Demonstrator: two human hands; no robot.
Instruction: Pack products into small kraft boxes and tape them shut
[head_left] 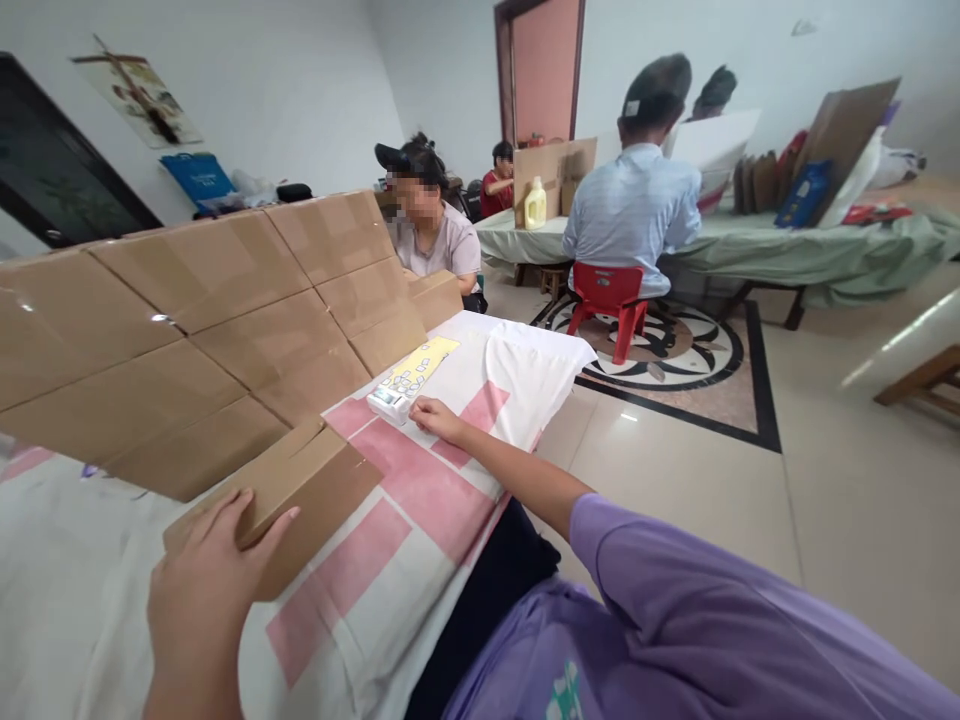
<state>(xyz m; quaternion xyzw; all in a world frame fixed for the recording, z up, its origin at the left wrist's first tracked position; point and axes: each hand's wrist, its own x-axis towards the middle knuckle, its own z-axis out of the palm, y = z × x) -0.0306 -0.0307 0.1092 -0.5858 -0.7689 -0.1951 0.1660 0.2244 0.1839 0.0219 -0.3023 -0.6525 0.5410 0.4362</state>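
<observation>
My left hand [206, 585] lies open and flat on the near flap of a large unfolded cardboard sheet [217, 320] that stands up across the table. My right hand [436, 417] reaches far out to a small white box [388, 403] and touches its near end. Its fingers are curled, and I cannot tell whether they grip the box. Just beyond the box lies a yellow sheet [420, 365] with several small stickers. A white cloth with pink stripes [420, 490] covers the table.
A person in a cap [431, 225] sits behind the cardboard. Another in a light blue shirt [634, 210] sits on a red stool [609, 300] at a green-covered table [787, 250] holding a yellow bottle [535, 203] and cardboard. Tiled floor lies to the right.
</observation>
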